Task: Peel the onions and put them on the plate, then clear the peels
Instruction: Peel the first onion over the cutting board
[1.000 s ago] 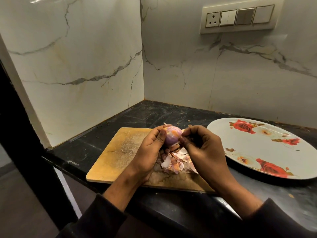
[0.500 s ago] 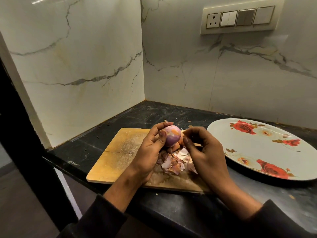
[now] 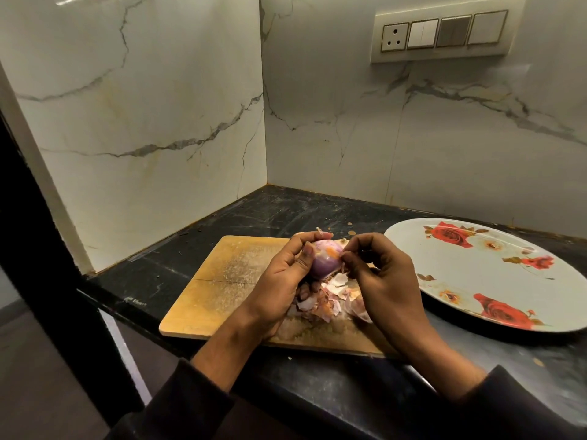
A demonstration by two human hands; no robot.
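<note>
My left hand grips a small purple onion above the wooden cutting board, fingers curled round its left side. A patch of orange skin still clings to the onion's top. My right hand pinches at the skin on the onion's right side with thumb and fingertips. A pile of pink and white peels lies on the board beneath both hands. The white oval plate with red roses sits to the right, nothing on it.
The board lies on a black stone counter in a corner of marble walls. The counter's front edge drops off at the left. A switch panel is on the back wall. Small peel scraps dot the counter.
Both hands lifted the onion slightly and turned it; my right fingertips moved from the onion's lower side up to its right flank.
</note>
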